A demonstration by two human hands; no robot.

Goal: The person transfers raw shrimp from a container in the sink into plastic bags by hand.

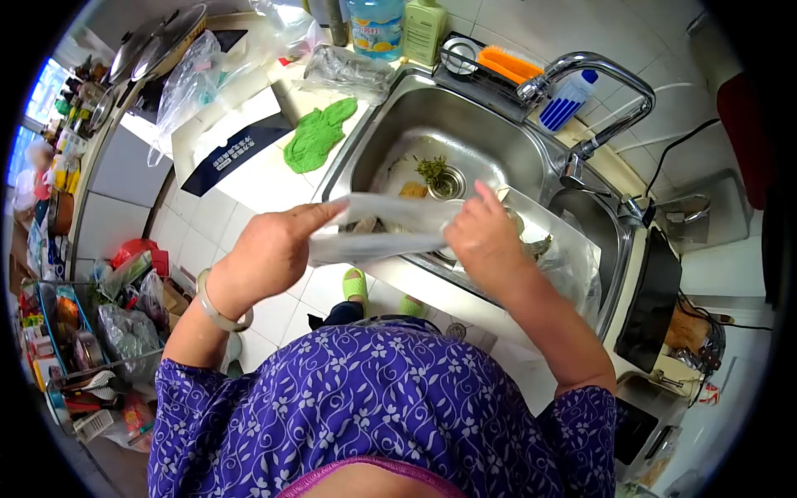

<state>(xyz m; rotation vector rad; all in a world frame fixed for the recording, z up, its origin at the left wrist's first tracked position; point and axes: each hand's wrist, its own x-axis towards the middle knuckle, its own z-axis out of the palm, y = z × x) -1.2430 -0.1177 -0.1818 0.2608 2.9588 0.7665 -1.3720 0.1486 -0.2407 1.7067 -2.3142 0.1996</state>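
A clear plastic bag (378, 226) is stretched between my two hands, in front of the sink. My left hand (270, 253), with a pale bangle at its wrist, is closed on the bag's left end. At the right end, my right hand (488, 245) grips the bag with its fingertips, one finger raised. Behind the bag is the steel sink (490, 137), with green plant scraps (432, 172) beside its drain. A white tray or board (573, 226) lies over the sink on the right, partly covered by clear plastic; what it carries is mostly hidden.
A green cloth (320, 134) and a dark-and-white box (237, 149) lie on the left counter. The curved faucet (618, 73) reaches over the sink from the back right. Bottles and an orange brush (506, 62) line the back. A crowded rack (108, 332) stands at left.
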